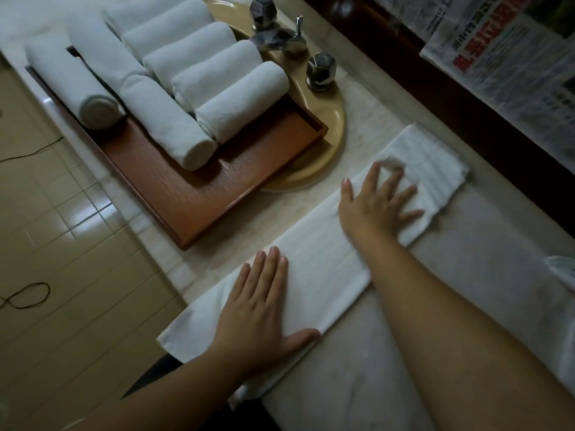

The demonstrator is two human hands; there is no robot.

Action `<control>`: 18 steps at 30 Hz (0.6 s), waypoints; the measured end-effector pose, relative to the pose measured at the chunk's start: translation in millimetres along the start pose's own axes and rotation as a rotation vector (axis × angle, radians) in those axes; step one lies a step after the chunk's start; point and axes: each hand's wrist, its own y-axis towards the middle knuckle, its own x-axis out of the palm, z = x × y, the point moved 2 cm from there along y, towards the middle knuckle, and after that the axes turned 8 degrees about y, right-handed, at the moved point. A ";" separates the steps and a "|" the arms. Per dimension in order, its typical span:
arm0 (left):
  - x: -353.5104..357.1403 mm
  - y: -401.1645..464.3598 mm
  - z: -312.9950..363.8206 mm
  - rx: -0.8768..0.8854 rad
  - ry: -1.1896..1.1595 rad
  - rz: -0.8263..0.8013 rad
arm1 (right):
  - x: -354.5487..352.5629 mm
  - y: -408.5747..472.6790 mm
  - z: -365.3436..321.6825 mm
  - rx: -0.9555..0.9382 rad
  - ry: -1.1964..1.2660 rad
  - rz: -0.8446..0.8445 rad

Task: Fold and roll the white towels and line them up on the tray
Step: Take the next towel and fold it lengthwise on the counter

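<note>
A white towel (314, 259), folded into a long strip, lies flat on the marble counter and runs from the near edge toward the far right. My left hand (261, 309) presses flat on its near end with straight fingers. My right hand (376, 203) lies spread on its far end, fingertips touching a small raised fold. A brown wooden tray (199, 200) sits to the left over the sink and holds several rolled white towels (239, 101), with two longer rolls (149, 104) beside them.
A beige sink basin (334, 126) with chrome faucet (280, 42) and two faceted knobs lies behind the tray. Newspapers (504, 57) cover the wall at right. Tiled floor (62, 244) with a thin cord drops off left of the counter edge.
</note>
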 end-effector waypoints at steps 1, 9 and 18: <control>0.9 0.1 -0.8 0.001 -0.002 0.001 | -3.8 10.4 1.9 0.005 -0.007 0.007; -0.9 8.7 -0.4 -0.003 -0.009 0.009 | -15.0 57.2 4.5 0.041 -0.020 0.057; -2.3 4.2 -9.1 -0.028 -0.027 0.006 | -22.4 76.1 9.0 0.040 -0.036 0.085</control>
